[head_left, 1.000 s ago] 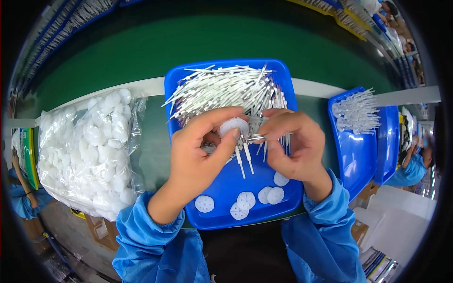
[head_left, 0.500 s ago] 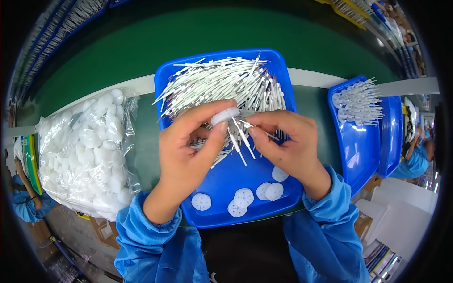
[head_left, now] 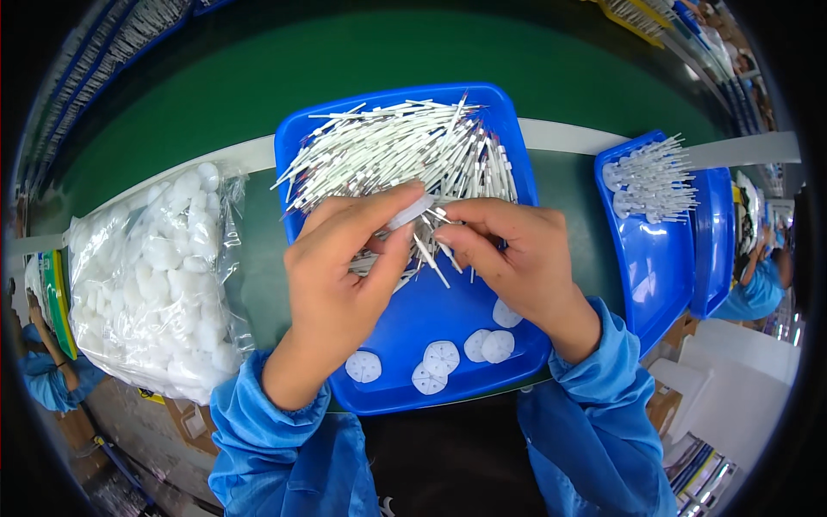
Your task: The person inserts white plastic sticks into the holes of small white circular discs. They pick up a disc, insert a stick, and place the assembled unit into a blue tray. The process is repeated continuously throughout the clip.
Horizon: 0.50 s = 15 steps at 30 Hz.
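Both hands meet over the blue tray (head_left: 405, 392): left hand (head_left: 345, 276) pinching a white disc (head_left: 412, 212), right hand (head_left: 517, 254) apparently grasping a thin white stick (head_left: 428, 256), which next needs aligning with the disc's centre.

A small white round disc (head_left: 412, 211) is pinched on edge between the thumb and fingers of the left hand (head_left: 345, 276), above the middle of a blue tray (head_left: 431, 314). The right hand (head_left: 508, 254) meets it from the right, fingertips holding a thin white stick (head_left: 428, 256) that slants down from the disc. A heap of like white sticks (head_left: 405, 151) fills the tray's far half; five flat white discs (head_left: 444, 353) lie along its near edge.
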{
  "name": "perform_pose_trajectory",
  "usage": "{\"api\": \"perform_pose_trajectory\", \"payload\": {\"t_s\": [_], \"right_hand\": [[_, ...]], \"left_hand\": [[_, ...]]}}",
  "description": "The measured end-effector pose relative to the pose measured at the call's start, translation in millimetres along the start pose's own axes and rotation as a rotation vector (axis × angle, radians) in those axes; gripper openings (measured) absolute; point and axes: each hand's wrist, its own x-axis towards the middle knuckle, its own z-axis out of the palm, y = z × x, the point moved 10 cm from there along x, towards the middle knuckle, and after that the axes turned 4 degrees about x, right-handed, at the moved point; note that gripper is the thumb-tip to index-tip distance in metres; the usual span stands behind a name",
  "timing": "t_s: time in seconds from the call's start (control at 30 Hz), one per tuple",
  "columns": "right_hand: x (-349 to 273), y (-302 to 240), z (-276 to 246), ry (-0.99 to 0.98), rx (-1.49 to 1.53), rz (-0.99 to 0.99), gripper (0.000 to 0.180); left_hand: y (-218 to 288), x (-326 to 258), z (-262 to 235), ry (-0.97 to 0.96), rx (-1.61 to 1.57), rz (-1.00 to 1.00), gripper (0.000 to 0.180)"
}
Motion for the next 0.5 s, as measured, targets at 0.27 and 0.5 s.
{"api": "perform_pose_trajectory", "payload": {"t_s": [0.27, 0.5], "right_hand": [[-2.7, -31.8, -2.8, 0.132, -0.463, -0.374, 0.015], [-4.7, -40.8, -0.7, 0.123, -0.408, -0.471, 0.018]], "left_hand": [[20.5, -3.0, 5.0, 0.024, 0.21, 0.145, 0.042], [20.8, -8.5, 3.7, 0.029, 0.218, 0.109, 0.045]]}}
